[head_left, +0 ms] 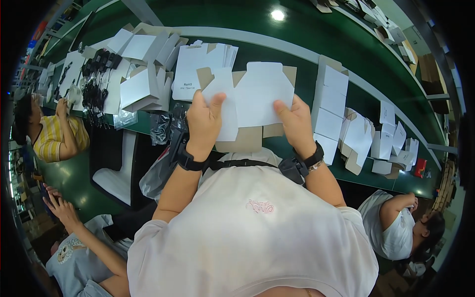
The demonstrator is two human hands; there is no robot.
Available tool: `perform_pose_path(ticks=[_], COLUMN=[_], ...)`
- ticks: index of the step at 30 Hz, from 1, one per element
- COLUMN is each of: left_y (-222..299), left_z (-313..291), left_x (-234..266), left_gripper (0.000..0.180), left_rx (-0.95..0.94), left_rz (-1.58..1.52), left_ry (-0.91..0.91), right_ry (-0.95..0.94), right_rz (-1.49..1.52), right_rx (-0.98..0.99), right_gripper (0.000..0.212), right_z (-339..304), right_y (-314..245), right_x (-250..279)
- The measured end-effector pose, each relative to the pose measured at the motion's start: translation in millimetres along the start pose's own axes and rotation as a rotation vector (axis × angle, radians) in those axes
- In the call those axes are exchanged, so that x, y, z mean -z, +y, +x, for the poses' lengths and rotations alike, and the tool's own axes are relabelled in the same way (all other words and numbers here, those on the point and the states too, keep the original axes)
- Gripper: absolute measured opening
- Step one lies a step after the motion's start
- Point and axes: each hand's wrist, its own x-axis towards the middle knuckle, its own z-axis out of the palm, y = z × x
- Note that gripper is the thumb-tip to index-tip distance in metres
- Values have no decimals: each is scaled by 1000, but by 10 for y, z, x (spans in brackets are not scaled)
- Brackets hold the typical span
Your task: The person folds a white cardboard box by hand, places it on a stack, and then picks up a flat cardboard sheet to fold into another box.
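Note:
Between my two hands I hold up a partly folded white carton (262,99) with brown inner flaps, above the near edge of the table. My left hand (205,116) grips its left panel, thumb on the white face and fingers behind. On the right side my right hand (296,121) pinches the panel the same way, thumb in front. The carton's top flaps stand out upward, and a brown flap hangs below. Just behind it lies a stack of flat white cartons (198,64).
Folded white boxes (143,89) and black cables (101,74) lie to the left on the green table (247,47). A row of white boxes (330,104) and more cartons (357,136) stand right. Co-workers sit at both sides; one person's hand (63,210) shows lower left.

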Motion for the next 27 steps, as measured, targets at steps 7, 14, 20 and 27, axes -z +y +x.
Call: perform_pose_path(ticks=[7, 14, 20, 27], left_y=[-70, 19, 157, 462], left_z=[32, 56, 3, -89], left_x=[-54, -15, -5, 99], left_gripper=[33, 81, 115, 86], left_rx=[-115, -79, 61, -61], left_rz=[209, -117, 19, -513], left_ry=[56, -88, -302, -367], right_ry=[55, -120, -170, -123], right_rz=[76, -134, -270, -267], right_rx=[-51, 0, 130, 305], right_gripper=[32, 40, 68, 78], right_z=[-20, -35, -84, -7], right_y=[50, -61, -59, -149], right_x=[-46, -17, -85, 5])
